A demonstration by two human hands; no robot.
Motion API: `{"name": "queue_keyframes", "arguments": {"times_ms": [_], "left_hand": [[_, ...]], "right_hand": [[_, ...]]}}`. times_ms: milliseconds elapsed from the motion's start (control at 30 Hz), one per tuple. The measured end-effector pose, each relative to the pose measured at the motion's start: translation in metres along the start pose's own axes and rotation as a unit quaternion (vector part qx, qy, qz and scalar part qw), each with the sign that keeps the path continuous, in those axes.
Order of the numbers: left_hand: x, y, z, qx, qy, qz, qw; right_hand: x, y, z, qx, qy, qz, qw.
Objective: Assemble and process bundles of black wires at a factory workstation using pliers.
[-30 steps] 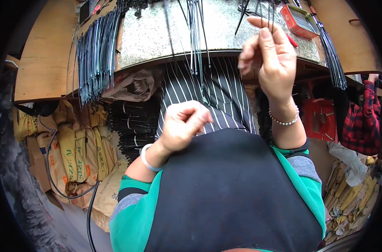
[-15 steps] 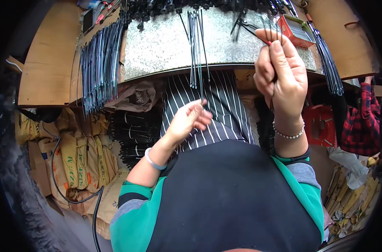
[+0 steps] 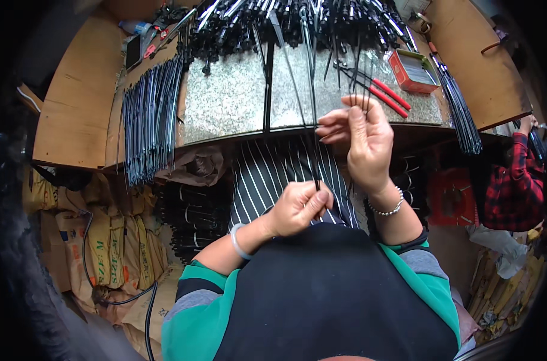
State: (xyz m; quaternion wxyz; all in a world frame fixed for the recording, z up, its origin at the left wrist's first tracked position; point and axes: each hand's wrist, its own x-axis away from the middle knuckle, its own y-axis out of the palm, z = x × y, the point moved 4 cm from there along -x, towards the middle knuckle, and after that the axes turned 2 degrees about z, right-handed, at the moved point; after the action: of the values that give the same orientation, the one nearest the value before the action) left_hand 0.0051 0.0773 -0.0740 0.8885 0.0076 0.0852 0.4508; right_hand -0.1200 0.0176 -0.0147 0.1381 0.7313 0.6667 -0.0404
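Observation:
My left hand is closed low over the striped apron, in front of the bench edge. It grips the lower end of a thin black rod, which resembles an umbrella rib and runs up toward the bench. Above and right of it, my right hand has its thumb pressed to the forefinger, with several thin dark wires sticking up from the pinch. Its other fingers point left, close to the rod. Red-handled pliers lie on the bench just beyond this hand.
A heap of black rods with hubs fills the bench's back. Bundled thin rods overhang its front at left and right. A red open box stands at right. Another person in a checked sleeve is at far right.
My left hand has closed on a rod and sits lower and to the right. My right hand has moved left and down, uncovering the pliers' red handles. The whole view has shifted somewhat.

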Motion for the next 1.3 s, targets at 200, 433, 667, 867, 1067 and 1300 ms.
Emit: {"name": "queue_keyframes", "arguments": {"times_ms": [200, 433, 667, 867, 1067, 1300], "left_hand": [[-0.005, 0.003, 0.006, -0.168, 0.124, 0.013, 0.978], [-0.012, 0.011, 0.001, -0.237, 0.166, 0.001, 0.957], [-0.043, -0.043, 0.055, -0.214, 0.245, 0.219, 0.920], [-0.112, -0.079, 0.140, -0.376, 0.329, 0.308, 0.809], [-0.121, -0.090, 0.144, -0.321, 0.324, 0.266, 0.849], [-0.109, -0.084, 0.150, -0.191, 0.401, 0.256, 0.859]], "right_hand": [[0.002, 0.008, -0.004, -0.006, -0.015, -0.012, 1.000], [0.002, 0.020, -0.019, -0.131, 0.066, -0.024, 0.989], [0.006, 0.012, -0.025, -0.081, 0.070, -0.057, 0.993], [0.011, 0.011, -0.024, -0.062, 0.039, -0.072, 0.995], [0.011, 0.006, -0.032, -0.065, 0.072, -0.078, 0.992], [0.004, -0.005, -0.036, -0.133, 0.119, -0.026, 0.984]]}}
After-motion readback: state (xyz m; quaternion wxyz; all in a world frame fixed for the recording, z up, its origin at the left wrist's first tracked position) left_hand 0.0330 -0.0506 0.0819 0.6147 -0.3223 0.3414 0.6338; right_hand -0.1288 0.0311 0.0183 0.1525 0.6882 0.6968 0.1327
